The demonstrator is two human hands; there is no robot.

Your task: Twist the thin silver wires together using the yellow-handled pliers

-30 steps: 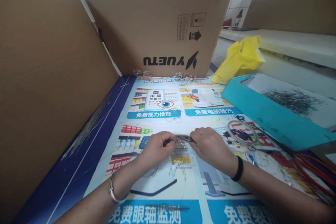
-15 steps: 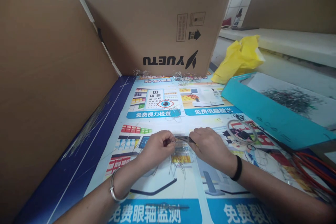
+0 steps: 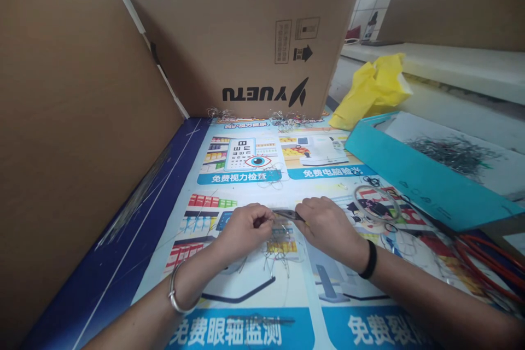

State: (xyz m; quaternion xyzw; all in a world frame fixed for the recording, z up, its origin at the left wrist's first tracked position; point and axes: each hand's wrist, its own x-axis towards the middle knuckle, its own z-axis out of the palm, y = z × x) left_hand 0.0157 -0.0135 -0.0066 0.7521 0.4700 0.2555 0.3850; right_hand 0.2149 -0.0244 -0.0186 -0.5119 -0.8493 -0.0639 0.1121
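Note:
My right hand (image 3: 326,227) is wrapped round the handles of a pair of pliers (image 3: 288,214), whose jaws point left toward my other hand. My left hand (image 3: 251,227) is closed in a pinch at the jaw tips; what sits between its fingers is too small to make out. Under and between the hands lies a tangle of thin wire pieces (image 3: 281,254) on the printed sheet (image 3: 283,287). Nearer to me, a small bundle of straight wires (image 3: 262,321) rests on the sheet.
At right stands a teal box (image 3: 414,175) with a heap of wire bits (image 3: 453,156). Beside it are a yellow bag (image 3: 371,90), a clear ring (image 3: 377,202) and red-handled tools (image 3: 484,262). Cardboard panels (image 3: 246,27) wall the back and left. More wires (image 3: 135,202) lie at left.
Both hands and the pliers stay almost in place, the jaws still at my left fingertips. The whole view has shifted very slightly.

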